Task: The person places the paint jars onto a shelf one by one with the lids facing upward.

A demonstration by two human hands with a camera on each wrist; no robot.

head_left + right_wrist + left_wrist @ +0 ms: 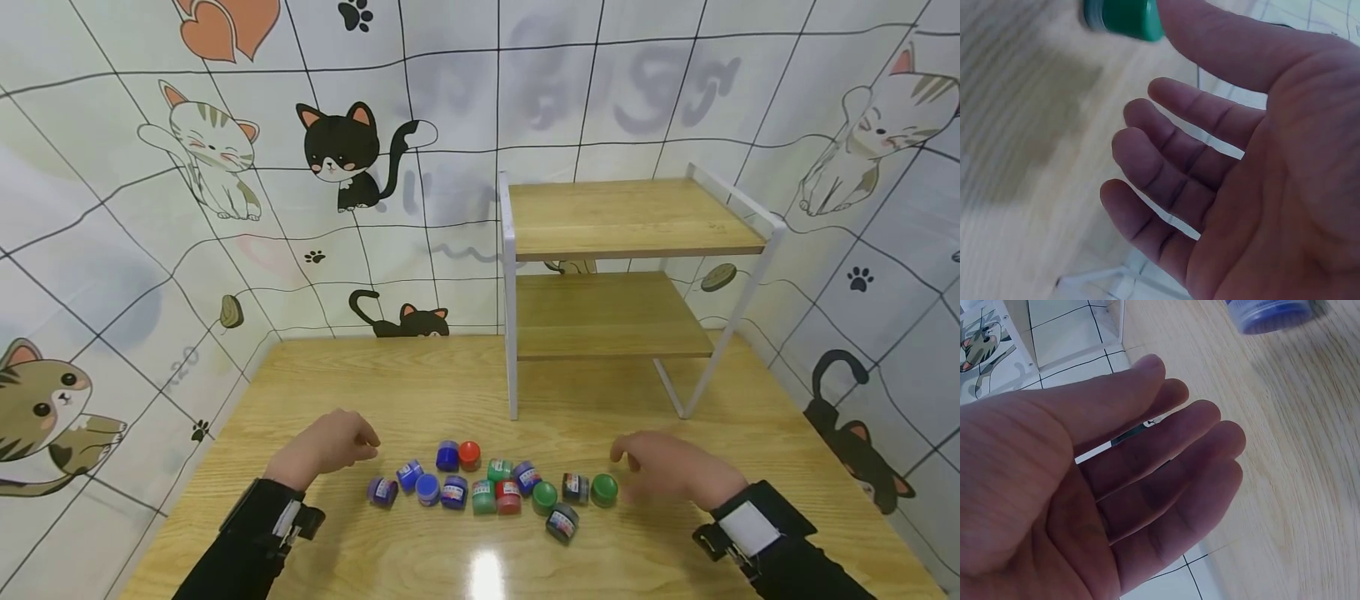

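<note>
Several small paint jars lie in a loose cluster on the table. Among them are a purple jar at the left end, blue jars, a red-capped jar, green jars, a red jar and a black jar. My left hand hovers left of the cluster, fingers relaxed and holding nothing; a blue jar lid shows past it in the left wrist view. My right hand hovers to the right, its fingers loosely bent and free, near a green-capped jar, also at the top of the right wrist view.
A two-tier shelf with wooden boards and a white frame stands at the back right of the wooden table. Cat-printed sheeting encloses the back and sides.
</note>
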